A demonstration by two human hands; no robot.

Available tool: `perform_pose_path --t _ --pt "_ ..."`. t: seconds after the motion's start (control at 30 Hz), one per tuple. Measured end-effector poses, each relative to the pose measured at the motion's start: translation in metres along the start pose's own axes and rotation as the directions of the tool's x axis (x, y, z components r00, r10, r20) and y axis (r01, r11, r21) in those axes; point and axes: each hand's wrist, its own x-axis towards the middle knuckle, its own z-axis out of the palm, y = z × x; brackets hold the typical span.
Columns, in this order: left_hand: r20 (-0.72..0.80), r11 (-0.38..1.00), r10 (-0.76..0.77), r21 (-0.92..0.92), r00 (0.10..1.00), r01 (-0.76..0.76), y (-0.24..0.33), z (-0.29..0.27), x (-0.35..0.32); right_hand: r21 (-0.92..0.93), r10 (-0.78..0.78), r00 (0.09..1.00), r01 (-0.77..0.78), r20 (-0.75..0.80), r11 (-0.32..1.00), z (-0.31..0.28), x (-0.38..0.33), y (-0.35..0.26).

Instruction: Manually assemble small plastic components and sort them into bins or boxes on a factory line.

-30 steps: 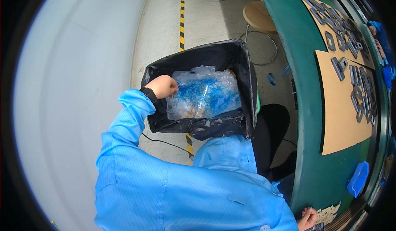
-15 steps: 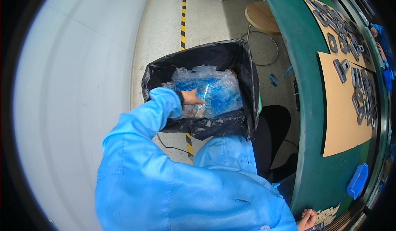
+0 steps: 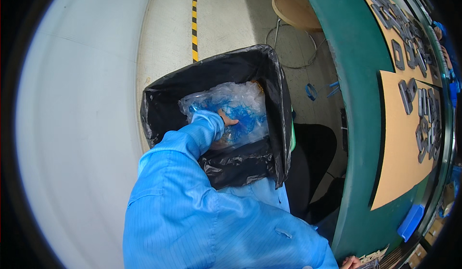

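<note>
My left hand (image 3: 229, 118) reaches down into a bin lined with a black plastic bag (image 3: 202, 76). It presses on crumpled clear plastic (image 3: 248, 98) with a tangle of thin blue strips (image 3: 248, 117). The visible fingers are apart; the rest of the hand is partly hidden by the sleeve and the plastic. At the bottom right, by the green table's edge, my right hand (image 3: 351, 262) is largely cut off by the frame. Its fingers look curled, and anything inside them is hidden. Small pale pieces (image 3: 374, 256) lie beside it.
On the green table (image 3: 325, 38), cardboard sheets (image 3: 394, 173) carry several dark grey frame-shaped parts (image 3: 423, 120). A blue tray (image 3: 411, 222) sits near the far rail. A round wooden stool (image 3: 294, 8) stands beyond the bin. Blue loops (image 3: 311, 92) lie on the floor; a pale wall (image 3: 86, 125) borders the left.
My left hand has pushed deeper among the plastic, its sleeve now covering the wrist. The contents look lower and more compressed. The view has shifted; my right hand sits closer to the lower edge.
</note>
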Motion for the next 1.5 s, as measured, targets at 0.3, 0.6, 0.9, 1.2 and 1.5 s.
perform_pose_path --t 0.3,0.6,0.9,1.2,1.5 --pt "0.003 0.957 -0.109 0.271 0.994 0.104 0.02 0.04 0.055 -0.027 0.218 0.975 -0.22 -0.049 0.975 -0.012 -0.008 -0.015" --pt "-0.041 0.998 -0.023 -0.067 0.999 0.02 0.006 0.02 0.018 0.126 0.432 0.9 -0.423 -0.059 0.897 -0.025 -0.018 -0.005" --pt "0.193 0.994 0.093 -0.078 0.977 -0.08 0.011 -0.043 -0.041 0.026 -0.249 0.955 0.256 -0.16 0.966 0.031 -0.033 -0.007" --pt "-0.374 0.763 0.544 -0.15 0.751 -0.628 -0.012 -0.152 -0.206 0.391 -0.351 0.936 0.329 -0.018 0.86 0.029 -0.052 -0.032" --pt "-0.734 0.587 0.583 0.083 0.349 -0.805 -0.07 -0.167 -0.346 0.714 -0.403 0.899 0.167 0.174 0.68 0.015 -0.033 -0.034"
